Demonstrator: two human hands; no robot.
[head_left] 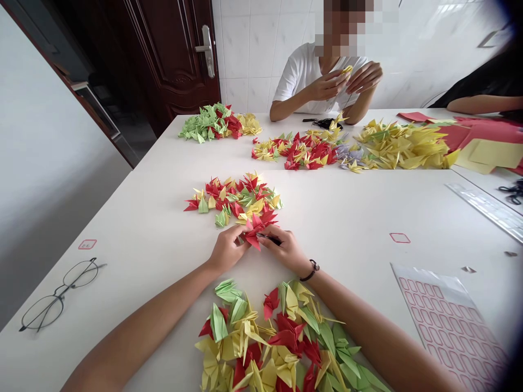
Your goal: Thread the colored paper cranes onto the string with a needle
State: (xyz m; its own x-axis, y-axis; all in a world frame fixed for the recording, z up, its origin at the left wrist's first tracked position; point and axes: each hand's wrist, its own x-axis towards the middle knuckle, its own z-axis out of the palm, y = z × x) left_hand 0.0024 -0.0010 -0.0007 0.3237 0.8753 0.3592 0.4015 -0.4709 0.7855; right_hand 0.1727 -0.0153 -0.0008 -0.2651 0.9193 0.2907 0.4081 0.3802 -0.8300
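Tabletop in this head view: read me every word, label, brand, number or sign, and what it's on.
No text is readable.
Left red-bordered label: marks too small to read.
Right red-bordered label: nothing legible.
Clear ruler-like strip: markings too small.
Sticker sheet: red outlines, no legible words.

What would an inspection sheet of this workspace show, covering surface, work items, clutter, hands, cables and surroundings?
Surface: smooth white tabletop.
Work items: pointed red folded paper, held; foreground pile of red, yellow and green folded-paper pieces; similar mixed-colour pile farther out.
Clutter: thin-framed dark eyeglasses at left; flat transparent ruler and sheet of red-outlined labels at right.
Hands: left hand pinches the red folded paper; right hand holds a slim dark item against it.
Cables: bundled black cord near right edge, type unclear.
Surroundings: co-worker in white shirt opposite; dark reddish-brown panelled door behind.
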